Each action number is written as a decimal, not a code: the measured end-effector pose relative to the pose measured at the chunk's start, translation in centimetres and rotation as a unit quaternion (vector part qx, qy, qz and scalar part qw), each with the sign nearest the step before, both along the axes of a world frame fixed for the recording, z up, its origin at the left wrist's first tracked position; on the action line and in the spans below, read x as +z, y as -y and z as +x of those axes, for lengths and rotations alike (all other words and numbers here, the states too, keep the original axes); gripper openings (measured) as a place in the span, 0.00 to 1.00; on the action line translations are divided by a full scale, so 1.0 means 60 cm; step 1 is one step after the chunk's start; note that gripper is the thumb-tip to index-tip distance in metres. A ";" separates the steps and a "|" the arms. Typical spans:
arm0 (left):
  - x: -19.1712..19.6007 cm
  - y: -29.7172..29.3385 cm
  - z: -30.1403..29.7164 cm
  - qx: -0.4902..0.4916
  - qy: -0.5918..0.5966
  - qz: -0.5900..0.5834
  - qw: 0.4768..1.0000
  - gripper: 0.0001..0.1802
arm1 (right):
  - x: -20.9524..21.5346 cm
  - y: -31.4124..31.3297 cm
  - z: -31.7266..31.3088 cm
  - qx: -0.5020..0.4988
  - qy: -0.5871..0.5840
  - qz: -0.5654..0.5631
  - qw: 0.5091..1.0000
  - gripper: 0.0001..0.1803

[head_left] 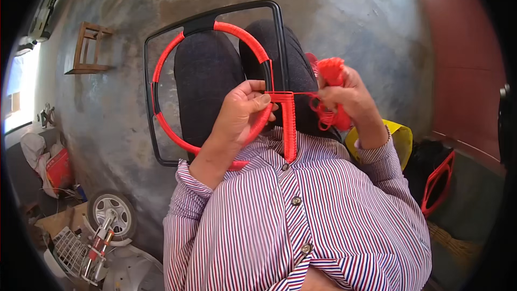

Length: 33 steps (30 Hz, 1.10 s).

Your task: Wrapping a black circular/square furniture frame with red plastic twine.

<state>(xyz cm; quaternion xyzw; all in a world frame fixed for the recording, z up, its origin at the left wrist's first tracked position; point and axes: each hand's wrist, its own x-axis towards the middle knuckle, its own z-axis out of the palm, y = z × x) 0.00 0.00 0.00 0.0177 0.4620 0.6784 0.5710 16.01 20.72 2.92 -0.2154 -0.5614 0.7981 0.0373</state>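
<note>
Cord (281,95) in bright red ran taut between the two hands, crossing in front of the black frame (278,32) that rested upright on the person's knees (207,75). The left hand (240,114) was clenched around the ring (161,62) set inside that frame, thumb and fingers pinching it right where the cord left the wrapped section. The right hand (347,97) gripped a loose bundle (329,73) of the same cord, held just beside the frame's right bar. Most of the ring already wore tight red turns, with only short black stretches bare at its top and its left side, and a flat woven strip (290,129) hung down from the pinch point toward the striped shirt (301,221). The likeliest trouble from here seemed to be slack — if the left thumb eased off the last turn, the fresh wraps could loosen and slide along the smooth ring, leaving gaps. The bundle also looked tangled, with loops dangling below the right fist, so a snag there could jerk the line and pull the strip crooked. The frame was only propped on the knees, not fixed — a hard tug to the right might have tipped it off the lap. A wheel (110,213) and a wire rack (70,250) lay on the floor at lower left, well apart from the work.
</note>
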 end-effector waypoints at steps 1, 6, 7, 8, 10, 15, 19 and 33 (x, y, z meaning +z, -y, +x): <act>-0.001 0.001 -0.002 0.007 0.024 0.005 1.000 0.17 | 0.003 -0.018 0.009 -0.028 0.031 0.006 0.999 0.09; -0.005 -0.007 -0.002 0.045 0.086 0.010 0.995 0.17 | 0.015 -0.147 0.123 -0.297 0.070 0.076 0.949 0.07; -0.003 -0.007 -0.001 0.058 0.093 0.005 0.994 0.17 | -0.016 -0.212 0.179 -0.325 0.024 0.012 0.945 0.07; -0.004 -0.010 0.000 0.066 0.098 0.002 0.993 0.18 | -0.047 -0.275 0.238 -0.355 -0.024 -0.051 0.933 0.08; -0.005 -0.012 0.000 0.062 0.093 -0.006 0.994 0.18 | -0.058 -0.324 0.307 -0.454 -0.127 -0.065 0.879 0.09; -0.008 -0.015 -0.002 0.048 0.103 -0.019 0.993 0.19 | -0.112 -0.418 0.454 -0.581 -0.124 -0.090 0.799 0.12; -0.007 -0.020 0.000 0.047 0.080 -0.019 0.995 0.20 | -0.081 -0.268 0.296 -0.434 -0.131 -0.088 0.887 0.17; 0.022 -0.028 0.003 0.025 0.112 0.109 0.987 0.31 | -0.017 0.029 -0.046 0.097 -0.026 0.358 0.928 0.46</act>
